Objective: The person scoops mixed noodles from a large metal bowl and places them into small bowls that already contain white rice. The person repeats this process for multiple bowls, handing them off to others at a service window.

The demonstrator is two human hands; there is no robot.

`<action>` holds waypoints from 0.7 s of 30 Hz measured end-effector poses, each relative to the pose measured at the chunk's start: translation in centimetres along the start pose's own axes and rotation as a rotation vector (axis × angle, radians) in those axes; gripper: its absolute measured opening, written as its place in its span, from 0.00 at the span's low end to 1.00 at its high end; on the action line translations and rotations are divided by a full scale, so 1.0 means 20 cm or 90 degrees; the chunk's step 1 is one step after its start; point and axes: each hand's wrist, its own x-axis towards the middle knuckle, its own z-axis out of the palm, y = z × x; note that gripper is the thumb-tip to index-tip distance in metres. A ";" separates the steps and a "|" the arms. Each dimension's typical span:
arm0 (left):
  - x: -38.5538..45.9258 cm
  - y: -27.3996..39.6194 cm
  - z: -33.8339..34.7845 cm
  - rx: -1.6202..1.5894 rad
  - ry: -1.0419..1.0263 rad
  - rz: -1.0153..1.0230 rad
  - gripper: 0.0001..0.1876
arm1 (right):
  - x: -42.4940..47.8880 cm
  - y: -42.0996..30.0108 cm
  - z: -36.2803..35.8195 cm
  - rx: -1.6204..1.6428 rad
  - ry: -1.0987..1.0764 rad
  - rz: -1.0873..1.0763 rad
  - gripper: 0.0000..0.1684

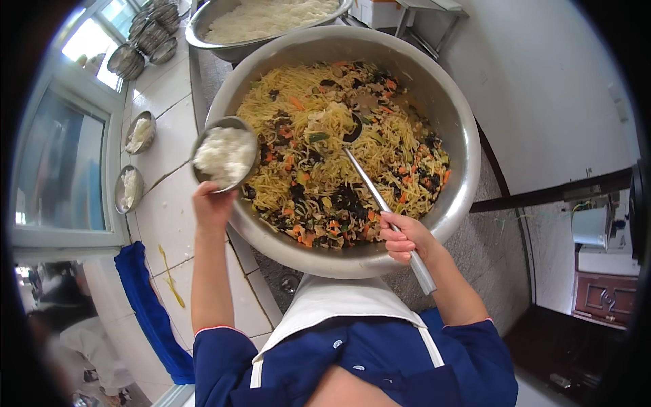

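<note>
My left hand (217, 203) grips the near rim of a metal bowl (224, 154) of white rice (226, 155), held over the left edge of a big round metal basin (460, 152). Inside the basin lies a cooked mix (305, 173) of pale yellow strips, carrot pieces, dark fungus-like pieces and bits of what looks like meat. My right hand (407, 238) is closed around the handle of a metal ladle (370, 185). The ladle's head rests in the mix near the basin's middle, heaped with yellow strips that partly hide it.
Two bowls of rice (141, 133) stand on the white tiled ledge (173, 219) at left. Stacked metal bowls (152, 33) are farther back. A second basin (269, 20) of rice sits beyond the large one. A blue cloth (152, 315) lies along the ledge by the window.
</note>
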 end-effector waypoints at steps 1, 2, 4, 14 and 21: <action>0.01 -0.08 0.05 0.025 0.033 0.003 0.20 | -0.03 -0.01 0.04 -0.032 0.006 -0.017 0.18; 0.03 -0.14 0.08 0.053 0.026 -0.001 0.20 | -0.05 -0.01 0.07 -0.067 0.008 -0.030 0.18; 0.10 -0.26 0.08 0.127 0.034 0.011 0.24 | -0.09 -0.01 0.15 -0.159 0.035 -0.059 0.17; 0.17 -0.49 0.39 0.078 0.112 0.048 0.35 | -0.07 0.14 0.20 -0.489 0.144 -0.184 0.11; 0.16 -0.48 0.33 0.015 0.084 0.072 0.31 | 0.13 0.22 0.04 -1.126 0.437 -0.494 0.13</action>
